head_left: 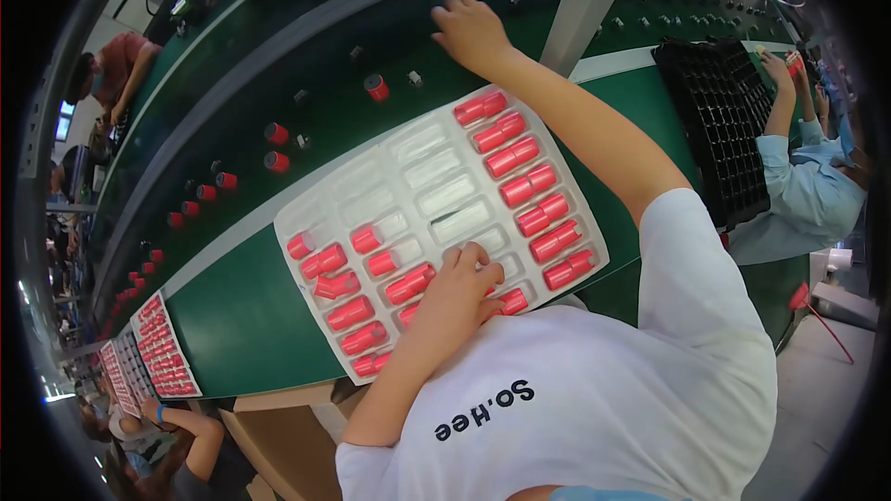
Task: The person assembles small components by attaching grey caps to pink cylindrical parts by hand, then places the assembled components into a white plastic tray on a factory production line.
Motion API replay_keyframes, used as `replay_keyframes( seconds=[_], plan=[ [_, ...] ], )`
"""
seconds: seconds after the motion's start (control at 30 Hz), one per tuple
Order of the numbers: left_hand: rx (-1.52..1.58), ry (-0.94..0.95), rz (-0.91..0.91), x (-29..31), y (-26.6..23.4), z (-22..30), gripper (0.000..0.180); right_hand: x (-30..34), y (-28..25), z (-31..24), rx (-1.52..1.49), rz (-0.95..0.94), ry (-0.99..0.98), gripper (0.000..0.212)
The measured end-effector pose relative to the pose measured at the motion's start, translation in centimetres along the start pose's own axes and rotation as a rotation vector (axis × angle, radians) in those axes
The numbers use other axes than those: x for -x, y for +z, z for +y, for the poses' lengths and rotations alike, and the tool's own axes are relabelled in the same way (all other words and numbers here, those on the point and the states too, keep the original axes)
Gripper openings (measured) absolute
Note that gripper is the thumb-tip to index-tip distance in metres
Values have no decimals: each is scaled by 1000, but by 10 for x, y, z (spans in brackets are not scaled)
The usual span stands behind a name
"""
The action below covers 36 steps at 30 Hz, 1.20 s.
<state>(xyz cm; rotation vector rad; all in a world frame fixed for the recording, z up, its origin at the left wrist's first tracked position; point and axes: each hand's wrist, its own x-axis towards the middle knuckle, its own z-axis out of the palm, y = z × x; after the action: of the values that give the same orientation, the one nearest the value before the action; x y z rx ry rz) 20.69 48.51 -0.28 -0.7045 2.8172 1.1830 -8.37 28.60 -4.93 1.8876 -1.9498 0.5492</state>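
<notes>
As I look down through the head camera, my left hand (461, 289) rests fingers spread on the white tray (306, 213), fingertips touching red caps (408, 284) in its near rows, gripping nothing I can tell; my right hand (471, 30) stretches far out over the dark conveyor (306, 46), loosely curled, apparently empty; a lone red cap (376, 87) lies to its left, nearer this hand.

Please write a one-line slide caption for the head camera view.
Left hand rests on white tray of red caps; right hand reaches over the conveyor.
</notes>
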Motion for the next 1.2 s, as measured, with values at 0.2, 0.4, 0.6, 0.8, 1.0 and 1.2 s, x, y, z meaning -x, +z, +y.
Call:
replay_keyframes(
  seconds=[0.2,0.4,0.6,0.8,1.0,1.2],
  plan=[
    [165,48,-157,6,-17,-9,21,-13,3,-59,-297,-570,25,30],
    [562,-55,63,5,-29,-28,22,-5,-17,-34,-971,-625,109,21],
    [1445,-48,524,-5,-46,-18,20,51,-124,-62,-1402,-483,134,14],
    [1941,-48,425,-11,-38,-13,35,99,-175,-105,-1654,-81,-68,19],
    [1899,86,351,-4,-44,1,39,108,-169,-115,-1399,-95,-203,16],
    [1739,-109,578,-2,-39,5,39,109,-165,-115,-1356,-128,-281,16]
  ],
)
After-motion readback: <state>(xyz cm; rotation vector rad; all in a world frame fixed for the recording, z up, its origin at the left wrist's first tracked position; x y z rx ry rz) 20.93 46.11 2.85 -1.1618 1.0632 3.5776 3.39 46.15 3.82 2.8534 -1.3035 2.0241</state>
